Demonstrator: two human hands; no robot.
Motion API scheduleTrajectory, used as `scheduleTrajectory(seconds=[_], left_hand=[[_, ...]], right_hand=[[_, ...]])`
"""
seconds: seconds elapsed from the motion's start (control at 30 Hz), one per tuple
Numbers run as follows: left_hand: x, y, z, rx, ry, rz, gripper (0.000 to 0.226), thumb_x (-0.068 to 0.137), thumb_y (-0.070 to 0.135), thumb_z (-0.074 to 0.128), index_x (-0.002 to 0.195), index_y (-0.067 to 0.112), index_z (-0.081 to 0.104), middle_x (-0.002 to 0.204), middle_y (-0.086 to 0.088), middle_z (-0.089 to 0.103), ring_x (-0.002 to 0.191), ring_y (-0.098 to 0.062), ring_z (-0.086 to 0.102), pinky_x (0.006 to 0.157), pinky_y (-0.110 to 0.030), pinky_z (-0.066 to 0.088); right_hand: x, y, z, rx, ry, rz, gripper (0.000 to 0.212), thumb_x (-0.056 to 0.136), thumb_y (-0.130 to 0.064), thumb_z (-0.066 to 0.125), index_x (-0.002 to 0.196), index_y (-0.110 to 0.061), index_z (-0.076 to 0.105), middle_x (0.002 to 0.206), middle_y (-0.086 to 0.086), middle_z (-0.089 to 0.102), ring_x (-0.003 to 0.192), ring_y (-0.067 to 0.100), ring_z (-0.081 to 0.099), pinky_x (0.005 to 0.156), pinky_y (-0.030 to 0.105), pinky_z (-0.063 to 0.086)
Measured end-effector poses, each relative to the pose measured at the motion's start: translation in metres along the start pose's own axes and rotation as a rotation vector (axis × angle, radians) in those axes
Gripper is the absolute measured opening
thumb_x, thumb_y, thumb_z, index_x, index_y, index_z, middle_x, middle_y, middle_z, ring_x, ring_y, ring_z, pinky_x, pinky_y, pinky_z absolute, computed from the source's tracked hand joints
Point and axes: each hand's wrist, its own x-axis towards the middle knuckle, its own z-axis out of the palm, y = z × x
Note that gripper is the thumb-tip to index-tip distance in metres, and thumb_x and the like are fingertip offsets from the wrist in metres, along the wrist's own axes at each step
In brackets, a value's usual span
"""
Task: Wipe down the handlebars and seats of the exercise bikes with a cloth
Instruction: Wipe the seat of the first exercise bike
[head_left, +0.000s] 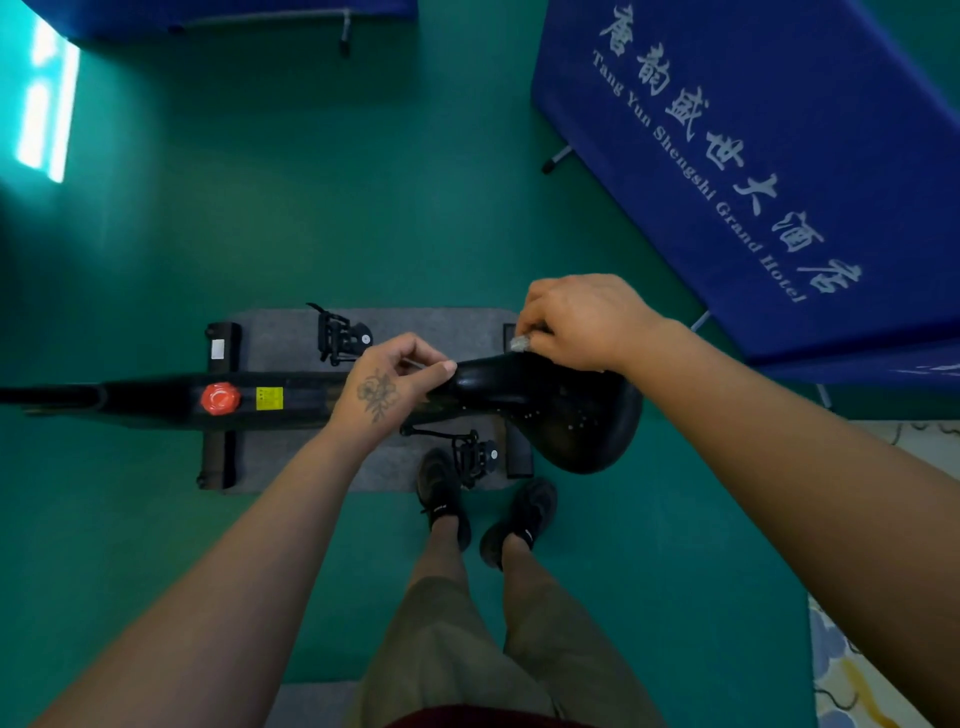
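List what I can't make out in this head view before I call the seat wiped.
- Cloth: only a small grey scrap shows under the right hand; fingers hide the rest.
- Handlebars: black bike frame runs off the left edge.
- Glossy black saddle far side: hidden by both hands, left hand.

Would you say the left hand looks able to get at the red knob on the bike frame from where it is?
Probably yes: the left hand sits on the frame beside the red knob, with nothing between them.

Dim, teal-tinted room. A bright window reflection glares on the glossy green floor (311, 208) at ten o'clock. Wide-angle bending stretches the edges; detail is soft throughout.
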Motion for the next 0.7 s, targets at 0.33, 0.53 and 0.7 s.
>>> scheduleTrajectory(seconds=[0.33, 0.53, 0.7], left_hand=[[0.004, 0.004, 0.005, -0.003, -0.048, 0.034, 0.015, 0.086, 0.029, 0.081, 0.094, 0.017, 0.078, 0.092, 0.000, 0.076, 0.089, -0.022, 0.071, 0.086, -0.036, 0.056], [0.006, 0.004, 0.005, -0.007, -0.061, 0.012, 0.014, 0.086, 0.031, 0.082, 0.093, 0.020, 0.079, 0.091, 0.002, 0.077, 0.087, -0.014, 0.070, 0.089, -0.038, 0.056], [0.007, 0.003, 0.005, -0.005, -0.065, 0.005, 0.013, 0.085, 0.033, 0.082, 0.092, 0.022, 0.079, 0.091, 0.002, 0.077, 0.087, -0.012, 0.070, 0.090, -0.038, 0.055]], right_hand=[[0.000, 0.003, 0.006, 0.120, -0.035, -0.062, 0.027, 0.097, -0.040, 0.057, 0.118, -0.041, 0.074, 0.120, -0.014, 0.066, 0.114, 0.018, 0.064, 0.088, 0.036, 0.052], [0.004, 0.028, 0.002, 0.128, -0.070, -0.087, 0.026, 0.093, -0.045, 0.062, 0.116, -0.048, 0.073, 0.121, -0.020, 0.064, 0.114, 0.013, 0.063, 0.088, 0.033, 0.048], [0.009, 0.057, -0.007, 0.146, -0.082, -0.044, 0.024, 0.090, -0.046, 0.067, 0.112, -0.051, 0.074, 0.119, -0.020, 0.064, 0.113, 0.011, 0.062, 0.084, 0.028, 0.037]])
